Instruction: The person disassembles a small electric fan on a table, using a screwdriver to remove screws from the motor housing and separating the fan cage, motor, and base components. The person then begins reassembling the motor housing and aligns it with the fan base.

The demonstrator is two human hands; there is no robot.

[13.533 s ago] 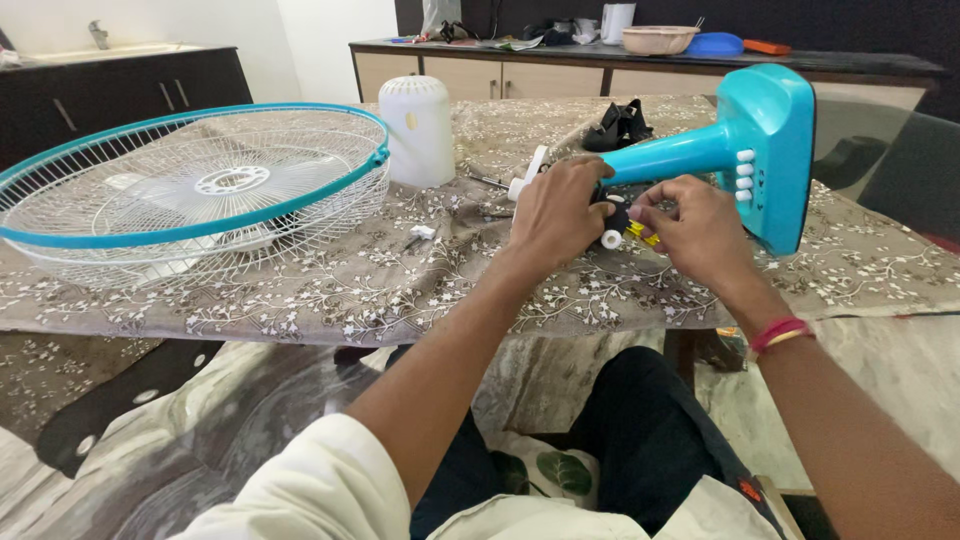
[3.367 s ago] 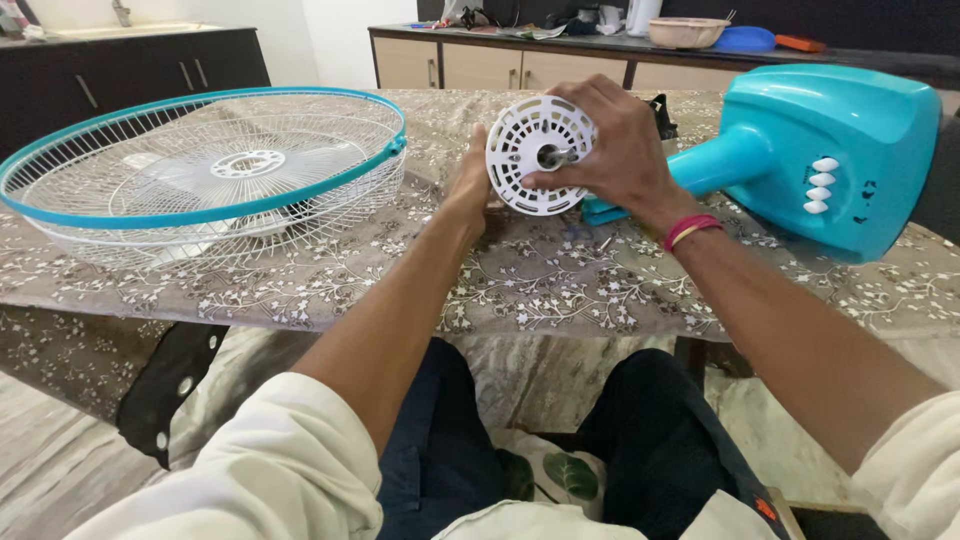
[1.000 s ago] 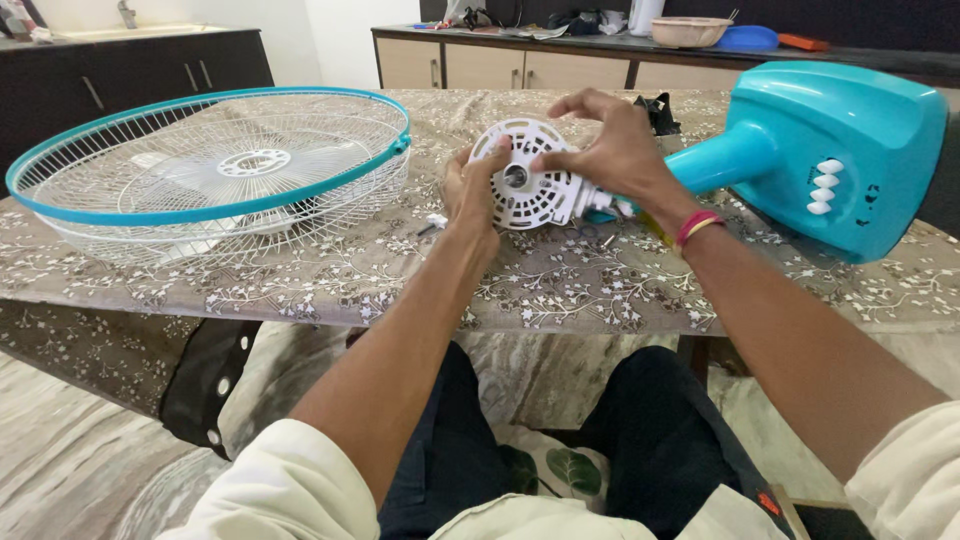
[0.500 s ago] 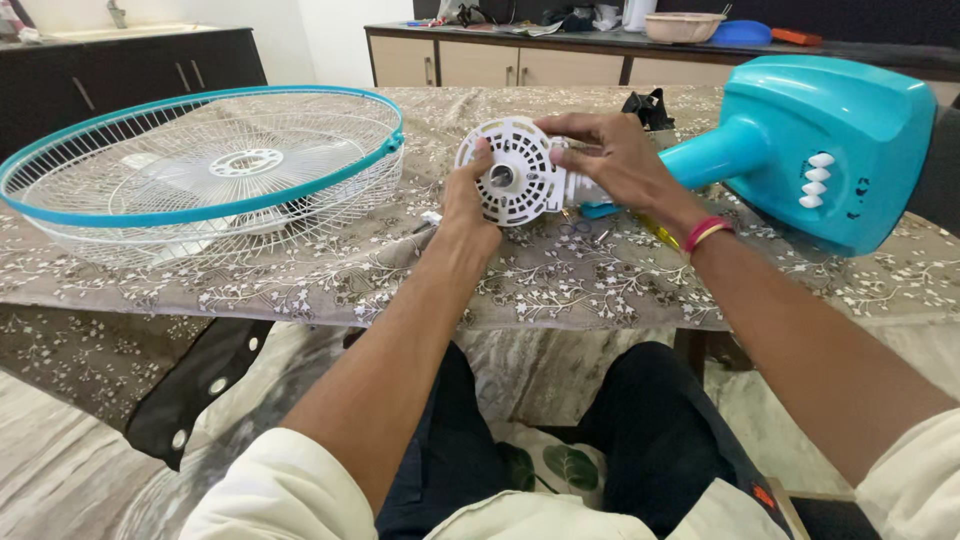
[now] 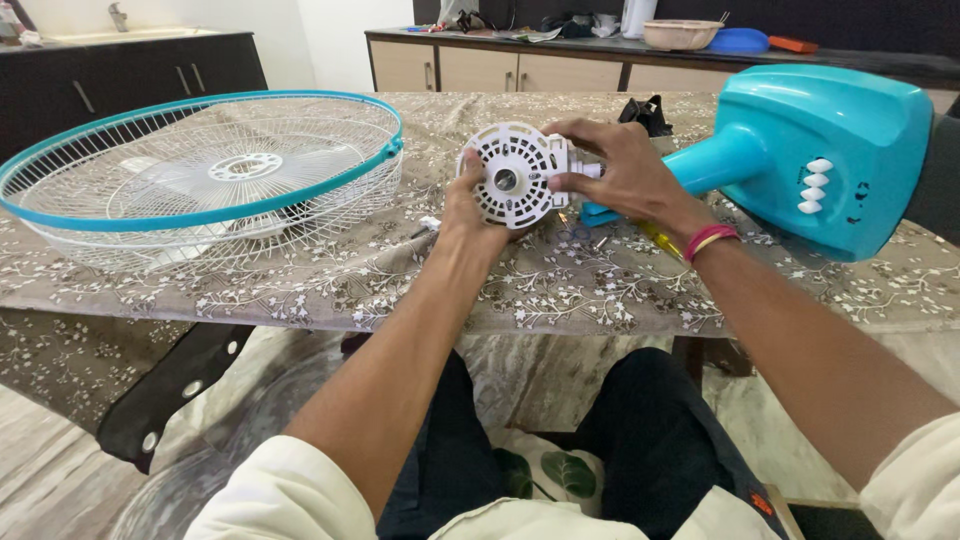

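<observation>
**Motor cover held at the neck of the fan stand**

At the centre of the frame, both hands grip a round white vented motor cover (image 5: 516,176), held on edge just above the worktop (image 5: 600,290). The left hand (image 5: 462,205) clasps its lower left rim; the right hand (image 5: 622,170) pinches its right side, fingers closed where the cover meets the neck of the teal fan stand (image 5: 800,150), which lies on its side at the right.

The step in hand looks like seating this cover on the motor end of the stand. The next move likely calls for lining up its central hole and holding it square. A small white part (image 5: 431,222) lies near the left wrist. The teal-rimmed wire fan guard (image 5: 200,170) rests at the upper left, well apart.
</observation>
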